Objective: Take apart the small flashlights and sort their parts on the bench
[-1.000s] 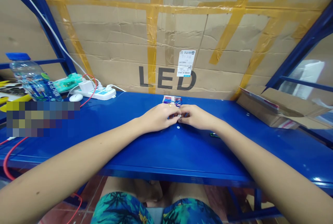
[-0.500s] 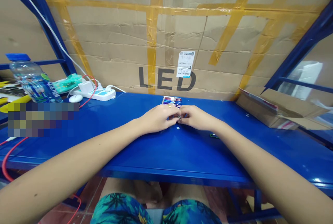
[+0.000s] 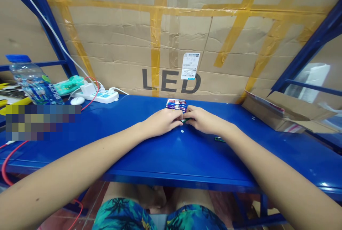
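Both forearms (image 3: 72, 166) reach in from the lower corners and lie low over the blue metal counter (image 3: 149, 162), converging toward its middle. The left hand (image 3: 160, 122) lies palm down with its fingers curled inward, and the right hand (image 3: 205, 121) mirrors it from the other side. The hands are close together, almost touching at the fingertips (image 3: 180, 115), but not clasped. A slim green item (image 3: 186, 120) sits under the right hand's fingers and appears pinched there; whether the left hand also grips it, I cannot tell. Just beyond the hands, a small stack of thin red, white and blue sticks (image 3: 176, 104) lies on the counter, touching the fingers of the right hand. A small white disc (image 3: 182, 131) lies just in front of the hands, and a small green piece (image 3: 219, 139) lies beside the right wrist.
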A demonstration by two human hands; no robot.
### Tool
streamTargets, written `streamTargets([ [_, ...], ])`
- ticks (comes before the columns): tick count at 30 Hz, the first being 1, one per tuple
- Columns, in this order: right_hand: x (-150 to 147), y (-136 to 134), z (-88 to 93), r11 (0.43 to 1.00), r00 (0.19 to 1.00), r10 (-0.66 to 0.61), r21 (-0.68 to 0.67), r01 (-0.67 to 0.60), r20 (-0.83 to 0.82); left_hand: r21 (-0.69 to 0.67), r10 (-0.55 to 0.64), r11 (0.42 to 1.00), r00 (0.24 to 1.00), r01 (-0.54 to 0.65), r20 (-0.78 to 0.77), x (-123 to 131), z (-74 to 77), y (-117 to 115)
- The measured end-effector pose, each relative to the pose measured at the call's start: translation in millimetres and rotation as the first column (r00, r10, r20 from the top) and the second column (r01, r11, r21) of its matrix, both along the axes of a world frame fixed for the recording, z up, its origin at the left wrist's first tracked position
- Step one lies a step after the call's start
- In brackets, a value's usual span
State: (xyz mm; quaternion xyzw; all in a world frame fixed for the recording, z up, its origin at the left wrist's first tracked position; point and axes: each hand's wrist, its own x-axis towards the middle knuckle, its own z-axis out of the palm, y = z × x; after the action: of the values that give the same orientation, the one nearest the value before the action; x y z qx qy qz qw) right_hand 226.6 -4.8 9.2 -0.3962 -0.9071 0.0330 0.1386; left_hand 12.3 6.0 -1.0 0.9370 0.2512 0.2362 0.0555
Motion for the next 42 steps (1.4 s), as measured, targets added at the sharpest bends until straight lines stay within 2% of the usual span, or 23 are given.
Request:
streamTargets([
  [2, 2, 3, -1.3, 0.998, 0.999, 0.041, -0.045, -0.042, -0.009, 0.035, 0.010, 0.999, 0.996, -0.006, -0.091, 1, -0.9, 0],
  [5, 3, 3, 1.4, 0.983, 0.994, 0.100, -0.150, -0.106, -0.047, 0.083, -0.034, 0.995, 0.984, 0.050, -0.177, 1, -1.7, 0],
  [8, 3, 0, 8.2, 0.971, 0.993, 0.032, -0.232, -0.058, -0.115, 0.079, -0.055, 0.994, 0.979, 0.071, -0.194, 0, -0.2, 0],
  [11, 4, -4, 13.5, 0.964, 0.981, -0.048, -0.266, -0.003, -0.186, -0.025, -0.067, 0.998, 0.984, 0.064, -0.163, -1, 2.8, 0],
  [14, 3, -5, 14.3, 0.962, 0.970, -0.049, -0.272, -0.018, -0.237, -0.138, -0.097, 0.987, 0.990, 0.083, -0.099, -1, 4.1, 1],
  [17, 0, -6, 11.8, 0.968, 0.961, -0.048, -0.251, -0.023, -0.271, -0.167, -0.098, 0.982, 0.993, 0.086, -0.068, -1, 2.8, 2],
  [21, -5, -6, 7.7, 0.969, 0.956, -0.053, -0.246, -0.021, -0.290, -0.170, -0.077, 0.983, 0.996, 0.068, -0.044, -1, 0.5, 4],
  [26, -6, -6, 5.7, 0.959, 0.943, -0.069, -0.281, -0.027, -0.327, -0.183, 0.009, 0.983, 0.999, -0.015, -0.033, -3, -0.1, 4],
  [35, -6, -6, 8.4, 0.968, 0.928, -0.083, -0.250, -0.011, -0.363, -0.144, -0.009, 0.990, 0.999, 0.003, -0.037, -4, -1.2, 5],
  [39, 3, -6, 18.1, 0.974, 0.901, -0.148, -0.219, 0.061, -0.408, -0.179, 0.012, 0.984, 0.998, -0.022, -0.056, -2, 0.8, 1],
  [42, 13, -2, 22.7, 0.944, 0.877, -0.257, -0.301, 0.137, -0.406, -0.180, 0.026, 0.983, 0.997, -0.039, -0.072, 0, 1.4, -2],
])
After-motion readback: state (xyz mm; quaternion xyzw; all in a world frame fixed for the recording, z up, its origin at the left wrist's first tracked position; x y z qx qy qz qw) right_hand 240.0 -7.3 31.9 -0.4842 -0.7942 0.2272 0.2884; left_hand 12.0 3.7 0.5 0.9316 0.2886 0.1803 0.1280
